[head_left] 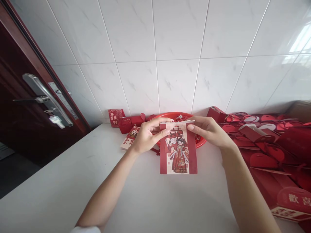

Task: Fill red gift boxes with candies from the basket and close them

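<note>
A flat red and cream paper bag (178,152), printed with two cartoon figures in red robes, hangs upright above the white table. My left hand (152,133) pinches its top left edge, thumb in front and fingers behind. At the top right corner, my right hand (209,131) is closed on the same bag, also thumb in front. Behind the bag stands a red plastic basket (167,114) with small red wrapped items in it, partly hidden by the bag and my hands.
Many folded red boxes (264,174) are piled at the right. Small red boxes (116,117) and a stack of printed cards (128,139) lie left of the basket. A tiled wall rises behind the white table (73,181); a dark door (19,129) stands left.
</note>
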Available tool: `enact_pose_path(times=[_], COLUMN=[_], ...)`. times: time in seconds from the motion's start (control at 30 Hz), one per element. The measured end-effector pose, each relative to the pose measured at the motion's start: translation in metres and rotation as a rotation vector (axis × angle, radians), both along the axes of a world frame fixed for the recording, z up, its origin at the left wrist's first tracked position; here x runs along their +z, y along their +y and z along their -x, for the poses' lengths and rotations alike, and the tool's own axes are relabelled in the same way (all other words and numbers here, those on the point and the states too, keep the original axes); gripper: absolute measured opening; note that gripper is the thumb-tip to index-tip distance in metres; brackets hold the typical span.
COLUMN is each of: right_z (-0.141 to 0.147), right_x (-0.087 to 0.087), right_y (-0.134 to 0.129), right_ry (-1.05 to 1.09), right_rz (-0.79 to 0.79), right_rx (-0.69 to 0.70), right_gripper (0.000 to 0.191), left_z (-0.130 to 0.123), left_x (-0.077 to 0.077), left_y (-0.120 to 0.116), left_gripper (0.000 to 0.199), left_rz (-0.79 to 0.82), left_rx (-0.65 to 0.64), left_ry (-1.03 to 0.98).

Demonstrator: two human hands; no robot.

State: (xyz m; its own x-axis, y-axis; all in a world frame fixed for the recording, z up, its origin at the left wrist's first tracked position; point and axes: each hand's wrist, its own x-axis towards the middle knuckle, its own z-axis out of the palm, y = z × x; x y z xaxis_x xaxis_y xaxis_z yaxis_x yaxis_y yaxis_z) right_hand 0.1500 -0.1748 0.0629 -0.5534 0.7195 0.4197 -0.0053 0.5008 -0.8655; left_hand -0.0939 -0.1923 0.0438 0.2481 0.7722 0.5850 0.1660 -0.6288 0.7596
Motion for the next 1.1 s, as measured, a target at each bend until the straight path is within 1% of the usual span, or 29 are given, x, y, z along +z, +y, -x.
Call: enact_pose_path(times=[0.1,0.17,0.27,0.37,0.57,0.7,0.83,0.93,1.0,1.07,1.1], right_z=[0.000,0.001,0.002,0.003,0.004,0.005,0.006,0.007,0.005,0.002,0.000], right_x=[0.001,0.002,0.003,0.002,0.001,0.001,0.000,0.000,0.001,0.004,0.006], right_y=[-0.001,-0.002,-0.003,-0.002,-0.001,-0.001,0.001,0.002,0.000,-0.004,-0.007], right_ry=[-0.044,-0.073,-0.094,-0.067,-0.081,-0.076,-0.025,0.025,0.062,0.110,0.140], right_rz=[-0.055,-0.064,-0.054,-0.031,-0.084,-0.114,-0.048,0.016,0.018,-0.008,-0.027], right_rx=[-0.152,-0.197,-0.155,-0.127,-0.169,-0.187,-0.171,-0.141,-0.142,-0.186,-0.223], right_gripper=[0.051,0.051,0.038,0.032,0.026,0.026,0.030,0.034,0.037,0.039,0.040], left_z=[-0.001,-0.002,-0.002,-0.001,-0.001,-0.003,-0.006,-0.010,-0.013,-0.014,-0.015], left_x=[-0.001,-0.001,0.000,0.000,0.001,0.001,-0.001,-0.002,-0.002,-0.002,-0.002], left_y=[0.000,-0.001,-0.002,-0.003,-0.003,-0.002,-0.003,-0.007,-0.009,-0.008,-0.006], left_gripper=[0.028,0.026,0.026,0.026,0.031,0.026,0.025,0.030,0.038,0.046,0.048], left_rz=[-0.016,-0.018,-0.016,-0.012,0.002,-0.024,-0.096,-0.138,-0.151,-0.142,-0.127], left_rx=[0.022,0.047,0.074,0.082,0.055,0.065,0.132,0.192,0.210,0.181,0.140], left_ry=[-0.016,-0.017,-0.001,0.024,0.068,0.054,0.021,-0.005,-0.045,-0.111,-0.159])
